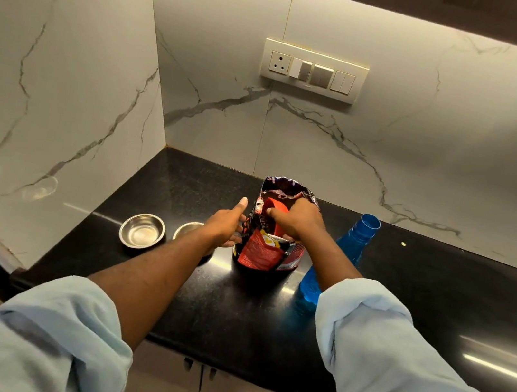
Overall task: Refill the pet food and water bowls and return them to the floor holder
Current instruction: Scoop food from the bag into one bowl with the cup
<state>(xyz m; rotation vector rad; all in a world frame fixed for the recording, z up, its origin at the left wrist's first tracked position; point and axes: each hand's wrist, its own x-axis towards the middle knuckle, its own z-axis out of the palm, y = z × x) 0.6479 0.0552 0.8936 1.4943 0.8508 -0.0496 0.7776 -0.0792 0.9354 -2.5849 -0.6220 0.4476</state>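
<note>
Nearest, two rolled pale-blue sleeves (400,364) reaching over the black polished surface (232,310). Farther on, left hand (225,224) steadying the bag's left side, fingers loosely spread, at 9 o'clock from the food bag (267,251). Right hand (297,219) dipped into the bag's open mouth, gripping a red scoop (273,210). Bag: red and dark, crumpled, top folded open, upright. Two empty steel bowls: left bowl (142,230) fully visible, second bowl (187,228) partly hidden behind the left wrist. Blue bottle (343,253), uncapped, at 3 o'clock from the bag. Beyond, marble wall with a switch panel (314,70).
</note>
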